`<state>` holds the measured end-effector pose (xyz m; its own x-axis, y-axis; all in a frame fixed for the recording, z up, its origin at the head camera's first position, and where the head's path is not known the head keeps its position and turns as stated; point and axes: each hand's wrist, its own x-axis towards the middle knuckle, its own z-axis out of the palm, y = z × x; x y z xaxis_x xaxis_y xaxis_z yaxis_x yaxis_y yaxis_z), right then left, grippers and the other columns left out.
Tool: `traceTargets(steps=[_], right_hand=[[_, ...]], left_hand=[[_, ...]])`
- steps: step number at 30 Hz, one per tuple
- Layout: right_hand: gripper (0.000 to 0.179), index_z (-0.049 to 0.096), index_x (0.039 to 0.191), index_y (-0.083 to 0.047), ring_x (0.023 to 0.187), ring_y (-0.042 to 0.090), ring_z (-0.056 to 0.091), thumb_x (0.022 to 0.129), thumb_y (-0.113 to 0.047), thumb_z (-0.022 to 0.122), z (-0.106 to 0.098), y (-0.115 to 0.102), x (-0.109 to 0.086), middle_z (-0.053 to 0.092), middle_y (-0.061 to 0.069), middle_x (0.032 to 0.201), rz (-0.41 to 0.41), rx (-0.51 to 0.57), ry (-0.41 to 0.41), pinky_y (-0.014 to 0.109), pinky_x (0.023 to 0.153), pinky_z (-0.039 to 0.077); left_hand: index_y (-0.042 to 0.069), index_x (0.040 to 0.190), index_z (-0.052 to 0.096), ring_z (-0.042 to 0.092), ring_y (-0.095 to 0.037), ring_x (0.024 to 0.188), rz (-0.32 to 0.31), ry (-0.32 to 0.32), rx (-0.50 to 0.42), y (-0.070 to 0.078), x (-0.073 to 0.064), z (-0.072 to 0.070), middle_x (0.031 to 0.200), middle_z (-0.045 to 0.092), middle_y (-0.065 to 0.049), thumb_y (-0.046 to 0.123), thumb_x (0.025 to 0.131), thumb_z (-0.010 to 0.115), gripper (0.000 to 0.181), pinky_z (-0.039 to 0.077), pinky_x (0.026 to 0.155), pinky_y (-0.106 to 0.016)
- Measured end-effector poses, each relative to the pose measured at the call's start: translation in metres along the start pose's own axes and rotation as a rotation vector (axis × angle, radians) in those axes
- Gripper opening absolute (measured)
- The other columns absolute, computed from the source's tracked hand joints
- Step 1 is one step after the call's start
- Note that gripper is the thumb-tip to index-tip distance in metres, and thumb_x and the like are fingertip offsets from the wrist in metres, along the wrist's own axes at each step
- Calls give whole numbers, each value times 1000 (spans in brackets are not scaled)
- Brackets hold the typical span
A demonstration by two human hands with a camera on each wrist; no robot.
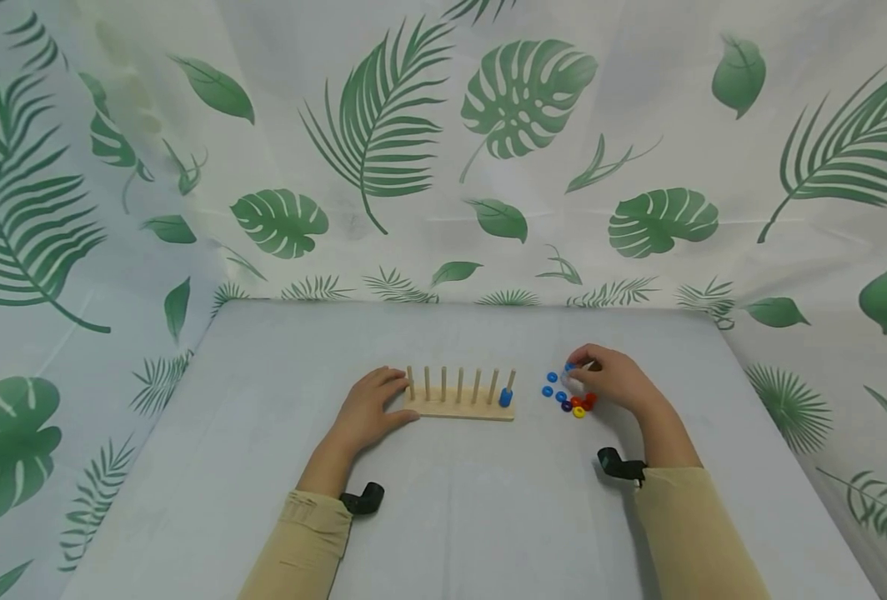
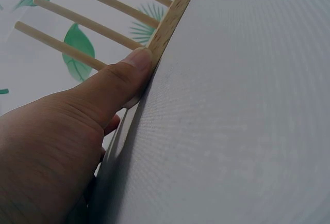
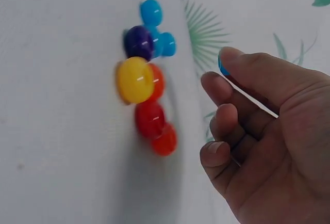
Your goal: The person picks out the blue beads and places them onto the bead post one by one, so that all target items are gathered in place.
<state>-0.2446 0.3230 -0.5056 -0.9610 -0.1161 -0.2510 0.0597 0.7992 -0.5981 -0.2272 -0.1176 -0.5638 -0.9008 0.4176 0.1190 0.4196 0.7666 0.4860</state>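
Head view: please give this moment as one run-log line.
left hand: grips pale wooden pegboard; right hand: pinches small round blue bead; rightmost wooden peg: blue stack; beside pegboard: loose blue, purple, yellow, red beads

I'm seeing blue, red, purple and yellow beads [image 3: 135,79] at right, a tan pegboard [image 1: 458,409], and green leaves [image 1: 529,96] patterning the white far backdrop [image 1: 413,246].
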Motion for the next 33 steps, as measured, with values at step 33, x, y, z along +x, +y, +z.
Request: traceTargets(steps=[33], right_hand=[[24, 64, 116, -20, 86, 20, 58, 96, -32, 67, 11, -76, -36, 65, 4, 99, -306, 221, 37, 24, 68, 54]], left_hand=[[14, 139, 58, 37, -30, 145, 17, 18, 15, -1, 1, 2, 146, 52, -5, 51, 86, 72, 66, 32, 121, -49]])
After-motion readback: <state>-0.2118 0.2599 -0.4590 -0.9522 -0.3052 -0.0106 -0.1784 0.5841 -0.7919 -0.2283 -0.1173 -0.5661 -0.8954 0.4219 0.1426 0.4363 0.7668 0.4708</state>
